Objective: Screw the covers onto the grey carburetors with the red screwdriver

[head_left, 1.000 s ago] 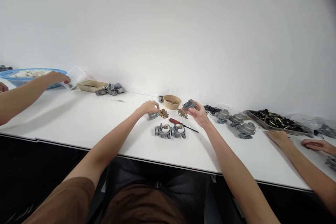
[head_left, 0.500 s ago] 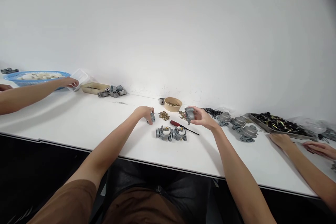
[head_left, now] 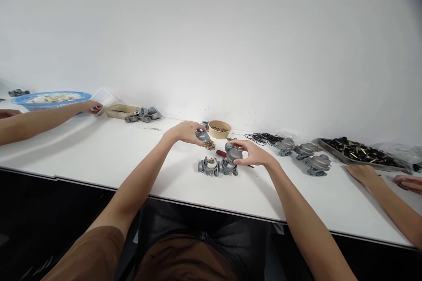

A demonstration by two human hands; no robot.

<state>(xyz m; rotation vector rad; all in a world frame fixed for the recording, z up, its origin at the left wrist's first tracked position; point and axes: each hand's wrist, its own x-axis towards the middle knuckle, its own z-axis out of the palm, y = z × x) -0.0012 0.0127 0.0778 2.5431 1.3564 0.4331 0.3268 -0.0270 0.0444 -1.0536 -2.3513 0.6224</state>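
My left hand (head_left: 190,133) grips a grey metal cover (head_left: 202,136) above the table, beside a small pile of brass screws (head_left: 210,145). In my right hand (head_left: 252,153) is a second grey metal cover (head_left: 234,153), domed side up, over the right one of two metal bodies. That right body (head_left: 230,168) is partly hidden beneath it. The left body (head_left: 209,166) lies uncovered, with a white part showing inside. Behind the right cover, a screwdriver's red handle (head_left: 221,153) shows in part.
A tan bowl of screws (head_left: 219,135) stands near the wall. Assembled metal units (head_left: 318,165), black rings (head_left: 263,138) and a tray of black parts (head_left: 343,157) lie right. Other people's hands are at both sides, near a blue basket (head_left: 52,104) at left.
My left hand has lifted its cover and moved right, toward the screw pile. My right hand has turned its cover domed side up and brought it down and left over the right body.
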